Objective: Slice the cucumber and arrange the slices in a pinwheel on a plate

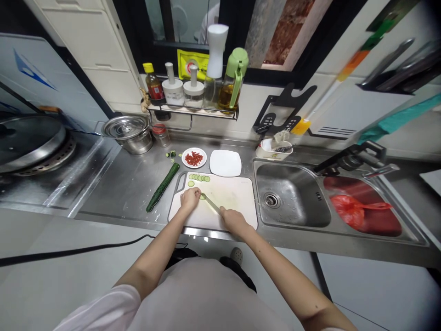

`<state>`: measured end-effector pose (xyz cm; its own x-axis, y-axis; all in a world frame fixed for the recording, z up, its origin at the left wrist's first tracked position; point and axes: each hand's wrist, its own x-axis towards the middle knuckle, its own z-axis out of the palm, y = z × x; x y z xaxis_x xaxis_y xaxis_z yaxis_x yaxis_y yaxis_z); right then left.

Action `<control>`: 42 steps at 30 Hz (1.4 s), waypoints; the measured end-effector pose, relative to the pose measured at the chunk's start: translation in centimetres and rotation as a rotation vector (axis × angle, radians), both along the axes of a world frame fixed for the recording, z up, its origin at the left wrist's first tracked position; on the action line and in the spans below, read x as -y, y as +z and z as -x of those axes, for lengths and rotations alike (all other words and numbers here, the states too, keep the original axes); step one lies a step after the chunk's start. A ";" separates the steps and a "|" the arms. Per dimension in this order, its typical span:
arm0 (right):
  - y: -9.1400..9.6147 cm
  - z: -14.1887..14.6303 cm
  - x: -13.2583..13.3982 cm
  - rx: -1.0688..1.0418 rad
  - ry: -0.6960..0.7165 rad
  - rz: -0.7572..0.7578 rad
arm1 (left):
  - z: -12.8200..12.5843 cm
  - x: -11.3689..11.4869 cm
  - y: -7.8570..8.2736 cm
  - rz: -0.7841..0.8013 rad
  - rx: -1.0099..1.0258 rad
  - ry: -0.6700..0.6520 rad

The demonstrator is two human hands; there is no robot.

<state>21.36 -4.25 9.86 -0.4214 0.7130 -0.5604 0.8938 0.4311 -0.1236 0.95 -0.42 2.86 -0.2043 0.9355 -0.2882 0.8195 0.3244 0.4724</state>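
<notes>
My right hand [236, 221] is wrapped round the handle of a knife [213, 205], whose blade points up and left over the white cutting board [237, 184]. By the blade's tip is a thin cucumber slice [203, 196]. Close beside that slice, my left hand [189, 199] is closed with its fingers curled together; whether anything is between them is hidden. Several cucumber slices [200, 178] lie in an overlapping row at the board's far left, and a single slice sits just below them. A whole cucumber [163, 187] rests on the steel counter, left of the board.
Behind the board stand a plate of chopped red pieces [193, 158] and a white square plate [225, 162]. Green scraps [171, 155] and a lidded steel pot [132, 133] are farther left. The sink [292, 195] adjoins on the right. A condiment shelf [193, 109] overhangs the back.
</notes>
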 end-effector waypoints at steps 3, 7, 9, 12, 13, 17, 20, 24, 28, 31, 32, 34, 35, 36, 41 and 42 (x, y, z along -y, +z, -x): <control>0.0 0.2 0.0 0.002 -0.007 0.000 | 0.0 0.0 -0.1 -0.003 -0.004 -0.007; 0.2 0.2 -0.1 0.002 -0.002 0.008 | 0.0 0.1 0.1 -0.009 -0.011 -0.005; 0.3 0.1 0.0 0.005 -0.007 0.017 | -0.1 0.0 0.2 0.004 -0.018 0.000; 0.3 -0.5 0.3 0.005 -0.015 0.024 | -0.2 -0.1 0.2 0.011 -0.020 0.012; 0.3 -0.7 0.4 0.003 -0.016 0.022 | -0.2 -0.1 0.2 0.012 -0.017 0.015; 0.1 -1.6 1.2 -0.002 -0.023 0.005 | -0.3 0.1 0.3 0.011 -0.009 0.018; -0.1 -2.0 1.5 -0.005 -0.037 0.003 | -0.5 0.6 0.1 -0.012 -0.012 0.008; -0.1 -2.8 1.4 -0.026 -0.036 -0.009 | -1.0 1.3 -0.2 -0.059 -0.038 -0.034; -0.4 -4.0 0.9 -0.068 -0.089 -0.061 | -1.5 1.6 -0.3 -0.107 -0.069 -0.053; -0.9 -4.6 0.4 -0.062 -0.208 -0.112 | -1.9 1.6 -0.3 -0.151 -0.060 -0.045; -1.1 -4.8 0.3 -0.056 -0.243 -0.127 | -1.9 1.5 -0.2 -0.161 -0.051 -0.044; -1.5 -4.9 0.0 -0.042 -0.294 -0.143 | -2.0 1.5 -0.2 -0.167 -0.019 -0.043; -1.7 -5.0 -0.2 -0.036 -0.311 -0.145 | -2.0 1.4 -0.3 -0.169 0.003 -0.033; -1.9 -5.0 -0.3 -0.033 -0.324 -0.143 | -1.8 1.4 -0.3 -0.172 0.029 -0.012; -2.3 -5.1 -0.6 -0.046 -0.364 -0.133 | 0.1 0.5 -0.8 -0.194 0.155 0.219; -2.4 -5.1 -0.7 -0.050 -0.366 -0.131 | 0.6 0.3 -0.8 -0.191 0.161 0.265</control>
<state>26.50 -3.59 7.49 -0.1504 0.8853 -0.4399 0.9857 0.0998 -0.1360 0.32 -0.68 2.03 -0.4127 0.8964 -0.1615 0.6292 0.4088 0.6611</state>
